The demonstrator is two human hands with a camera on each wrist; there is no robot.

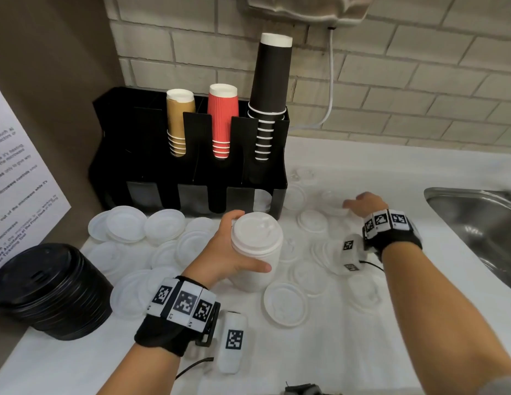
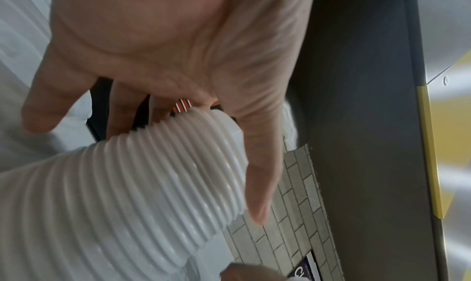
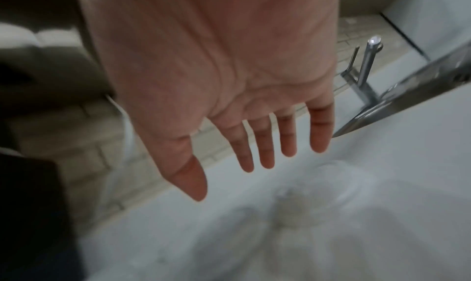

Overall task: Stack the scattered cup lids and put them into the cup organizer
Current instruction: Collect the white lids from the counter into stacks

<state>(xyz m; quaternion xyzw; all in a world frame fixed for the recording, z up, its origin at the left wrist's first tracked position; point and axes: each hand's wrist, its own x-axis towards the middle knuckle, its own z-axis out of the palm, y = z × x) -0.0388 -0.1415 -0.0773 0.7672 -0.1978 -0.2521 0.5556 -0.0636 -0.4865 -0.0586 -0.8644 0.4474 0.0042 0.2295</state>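
Left hand (image 1: 225, 252), thumb and fingers curled round a tall stack of white lids (image 1: 257, 246), held above the counter (image 1: 391, 337) in front of the organizer (image 1: 151, 172). Ribbed rims of the stack (image 2: 142, 184) seen close in the left wrist view, thumb (image 2: 260, 174) lying along one side, fingers (image 2: 122, 112) wrapped behind. Right hand (image 1: 365, 205) stretched forward, palm down, over loose lids (image 1: 312, 220) near the organizer's right end; in the right wrist view fingers (image 3: 265, 142) straight and spread, gripping nothing; whether fingertips touch a lid beneath cannot be told through the blur.

Sink (image 1: 474, 223) set into the counter at right. Organizer against the brick wall, with brown cups (image 1: 178, 121), red cups (image 1: 222, 118) and black cups (image 1: 270, 89) upside down in its three right slots. Black lid stack (image 1: 52, 289) at the left edge. White lids scattered over the counter from the organizer's foot toward the sink, one single lid (image 1: 285, 303) just right of the held stack.
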